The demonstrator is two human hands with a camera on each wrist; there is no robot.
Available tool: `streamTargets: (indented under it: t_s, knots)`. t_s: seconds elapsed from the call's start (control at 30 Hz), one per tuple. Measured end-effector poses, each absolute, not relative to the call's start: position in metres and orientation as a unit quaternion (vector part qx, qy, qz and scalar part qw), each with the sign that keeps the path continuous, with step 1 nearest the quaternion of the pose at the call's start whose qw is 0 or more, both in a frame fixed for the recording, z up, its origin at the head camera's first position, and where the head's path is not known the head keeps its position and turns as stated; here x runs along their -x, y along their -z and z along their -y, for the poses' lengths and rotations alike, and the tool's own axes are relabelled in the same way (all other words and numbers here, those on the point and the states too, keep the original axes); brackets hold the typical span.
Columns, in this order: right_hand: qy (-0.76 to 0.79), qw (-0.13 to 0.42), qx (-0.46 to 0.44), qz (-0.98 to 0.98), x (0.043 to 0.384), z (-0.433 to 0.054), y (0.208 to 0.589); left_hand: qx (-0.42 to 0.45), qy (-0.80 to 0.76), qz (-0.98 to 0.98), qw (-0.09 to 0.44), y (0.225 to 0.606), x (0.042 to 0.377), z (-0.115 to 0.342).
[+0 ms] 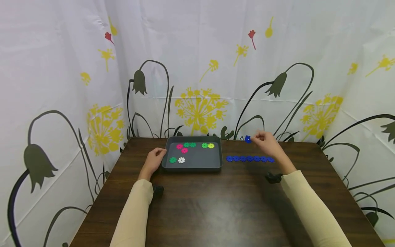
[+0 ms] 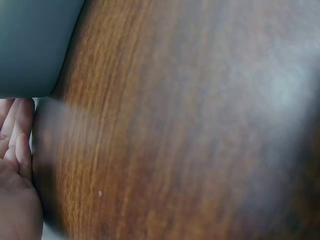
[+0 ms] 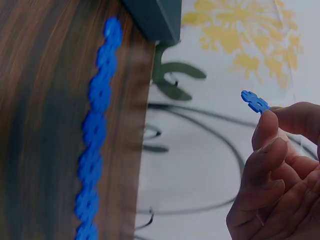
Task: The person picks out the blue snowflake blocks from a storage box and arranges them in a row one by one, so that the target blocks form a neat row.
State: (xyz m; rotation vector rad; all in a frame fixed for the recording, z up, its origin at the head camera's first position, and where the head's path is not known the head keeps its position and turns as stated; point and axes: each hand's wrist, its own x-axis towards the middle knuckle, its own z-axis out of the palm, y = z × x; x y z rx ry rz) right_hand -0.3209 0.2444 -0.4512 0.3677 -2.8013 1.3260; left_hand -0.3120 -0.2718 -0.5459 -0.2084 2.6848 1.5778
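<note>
Between thumb and fingertips my right hand (image 1: 267, 141) pinches a blue flower-shaped plastic disc (image 1: 248, 139), raised above the table's far side. The right wrist view shows this disc (image 3: 255, 101) tilted, partly covered by the fingertips. Below it on the table lies a straight row of several matching blue discs (image 1: 250, 159); whether they interlock I cannot tell. To the left is a dark grey tray (image 1: 200, 164), with my left hand (image 1: 154, 160) gripping its left rim. In the left wrist view, the tray (image 2: 35, 50) hides the left fingertips.
Inside the tray lie pink discs (image 1: 184, 150), green discs (image 1: 172, 160), a yellow disc (image 1: 211, 145) and a white disc (image 1: 181, 160). The brown wooden table (image 1: 200, 212) ends at a patterned white curtain (image 1: 197, 51) behind.
</note>
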Motion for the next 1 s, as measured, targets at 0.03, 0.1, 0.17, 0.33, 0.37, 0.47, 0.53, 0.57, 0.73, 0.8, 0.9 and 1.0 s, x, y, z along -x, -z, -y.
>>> streamTargets:
  t_s: [0.03,0.1,0.17,0.33,0.37,0.47,0.53,0.57,0.73,0.8,0.9,1.0]
  knots:
    - [-0.423,0.011,-0.113,0.899,0.32,-0.25,0.452,0.066,-0.505,-0.86,0.009,0.546,0.312,0.272]
    - [-0.421,0.008,-0.1,0.902,0.319,-0.262,0.454,0.065,-0.504,-0.861,0.008,0.545,0.311,0.272]
    - [-0.422,0.003,-0.087,0.902,0.318,-0.274,0.454,0.065,-0.503,-0.862,0.008,0.545,0.311,0.273]
    - [-0.432,-0.017,-0.049,0.901,0.315,-0.304,0.455,0.063,-0.503,-0.862,0.013,0.546,0.311,0.275]
    - [-0.434,-0.022,-0.041,0.9,0.315,-0.31,0.455,0.062,-0.503,-0.862,0.014,0.545,0.311,0.275]
    - [-0.432,-0.029,-0.026,0.901,0.314,-0.326,0.459,0.062,-0.502,-0.863,0.017,0.546,0.312,0.276]
    - [-0.433,-0.035,-0.016,0.901,0.313,-0.335,0.463,0.062,-0.5,-0.863,0.019,0.546,0.312,0.275]
    - [-0.436,-0.039,-0.01,0.899,0.313,-0.339,0.466,0.063,-0.499,-0.864,0.02,0.546,0.312,0.275]
    - [-0.471,-0.067,0.022,0.879,0.312,-0.363,0.484,0.065,-0.503,-0.862,0.019,0.545,0.312,0.274]
    - [-0.485,-0.084,0.038,0.869,0.311,-0.373,0.492,0.064,-0.504,-0.861,0.019,0.545,0.312,0.274]
    - [-0.504,-0.107,0.061,0.855,0.309,-0.389,0.504,0.064,-0.504,-0.861,0.019,0.546,0.312,0.274]
    - [-0.533,-0.123,0.083,0.833,0.305,-0.401,0.516,0.064,-0.504,-0.861,0.018,0.545,0.312,0.273]
